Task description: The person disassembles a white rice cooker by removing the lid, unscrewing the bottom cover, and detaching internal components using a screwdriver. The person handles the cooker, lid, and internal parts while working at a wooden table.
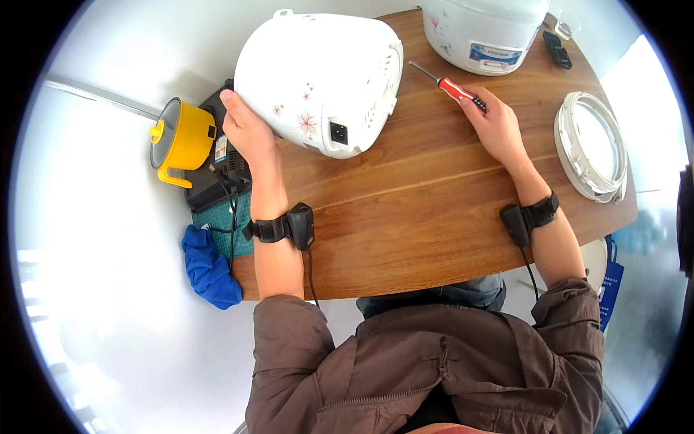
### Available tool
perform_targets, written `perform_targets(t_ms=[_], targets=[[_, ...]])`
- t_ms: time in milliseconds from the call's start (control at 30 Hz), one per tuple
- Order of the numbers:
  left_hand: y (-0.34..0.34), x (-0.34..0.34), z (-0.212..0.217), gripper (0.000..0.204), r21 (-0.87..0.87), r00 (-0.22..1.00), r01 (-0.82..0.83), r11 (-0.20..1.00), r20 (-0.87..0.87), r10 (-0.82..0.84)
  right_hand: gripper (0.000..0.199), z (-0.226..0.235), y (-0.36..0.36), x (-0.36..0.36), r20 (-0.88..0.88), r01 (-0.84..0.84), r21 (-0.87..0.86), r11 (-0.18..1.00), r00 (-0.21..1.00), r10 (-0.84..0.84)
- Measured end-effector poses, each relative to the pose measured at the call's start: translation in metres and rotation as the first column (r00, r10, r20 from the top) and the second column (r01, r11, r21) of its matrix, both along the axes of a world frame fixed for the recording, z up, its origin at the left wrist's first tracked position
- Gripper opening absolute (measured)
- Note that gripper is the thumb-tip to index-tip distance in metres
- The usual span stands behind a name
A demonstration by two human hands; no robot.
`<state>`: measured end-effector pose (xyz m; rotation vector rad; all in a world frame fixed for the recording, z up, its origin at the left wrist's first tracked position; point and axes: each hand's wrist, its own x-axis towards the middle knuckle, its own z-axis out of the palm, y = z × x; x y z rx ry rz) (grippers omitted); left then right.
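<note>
My left hand (248, 129) grips the near left side of a white rice cooker body (325, 72) with pink flower prints. The cooker is tipped over, and a black power socket (338, 133) shows low on its side. Farther right, my right hand (497, 129) is closed round the handle of a screwdriver (454, 88), red and white with a black end. Its metal tip points up and left toward the cooker, apart from it. The fingers of my left hand are partly hidden behind the cooker.
A second white rice cooker (484, 36) stands at the back right, beside a black object (557, 49). A round white lid part (593, 145) lies at the right edge of the wooden table (383, 224). At left are a yellow pot (189, 137), a black device, cables and a blue cloth (208, 269).
</note>
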<state>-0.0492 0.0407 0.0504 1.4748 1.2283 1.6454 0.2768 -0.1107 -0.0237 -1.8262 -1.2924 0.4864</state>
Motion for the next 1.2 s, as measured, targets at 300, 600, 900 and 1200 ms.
perform_targets(t_ms=[300,600,900,1200], targets=[[0.018,-0.007,-0.024,0.053,-0.055,0.937,0.134,0.989,0.331,-0.109,0.04,0.001,0.0,0.0,-0.014,0.001,0.012,1.0,1.0,-0.001],[0.022,-0.009,-0.04,0.059,-0.028,0.888,0.215,0.976,0.422,-0.183,0.031,0.003,-0.006,-0.003,-0.232,0.041,0.219,0.975,0.973,0.011],[0.022,-0.008,-0.064,0.063,0.051,0.809,0.266,0.963,0.531,-0.252,0.038,0.037,-0.036,-0.01,0.29,-0.292,0.722,0.627,0.951,0.109],[0.027,-0.007,-0.078,0.061,0.13,0.764,0.216,0.968,0.594,-0.251,0.046,0.041,-0.036,-0.045,0.475,-0.408,0.581,0.704,0.872,0.113]])
